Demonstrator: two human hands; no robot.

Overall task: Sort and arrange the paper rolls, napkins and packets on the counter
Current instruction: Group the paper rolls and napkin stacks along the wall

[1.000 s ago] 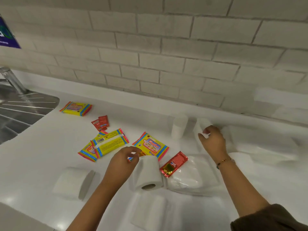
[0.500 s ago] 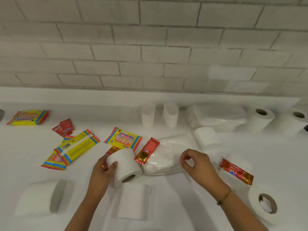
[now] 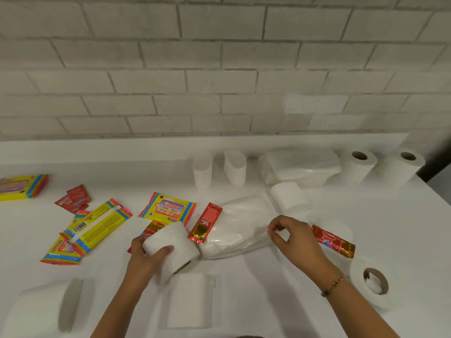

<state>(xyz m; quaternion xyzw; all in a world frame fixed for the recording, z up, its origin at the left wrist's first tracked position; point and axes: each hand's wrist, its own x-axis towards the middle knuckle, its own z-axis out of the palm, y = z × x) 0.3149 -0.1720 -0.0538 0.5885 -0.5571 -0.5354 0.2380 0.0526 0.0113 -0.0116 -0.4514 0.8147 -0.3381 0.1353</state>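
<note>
My right hand [image 3: 292,236] reached the napkin pack [image 3: 234,230]
Left grip [image 3: 146,258] wraps a paper roll [image 3: 170,242]; right pinches pack edge.

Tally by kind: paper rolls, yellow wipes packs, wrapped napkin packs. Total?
Paper rolls: 8
Yellow wipes packs: 4
Wrapped napkin packs: 2
Total: 14
White shape behind the rightmost red sachet: unclear, not counted.

Place: an indoor household-style counter; whether kitchen or washroom cannot be told.
Wall: pale brick-pattern tiles [image 3: 219,69].
Surface: smooth white counter [image 3: 268,301] with a low upstand [image 3: 122,152].
Goods: paper rolls [image 3: 361,167], wipe packets [image 3: 168,208].
</note>
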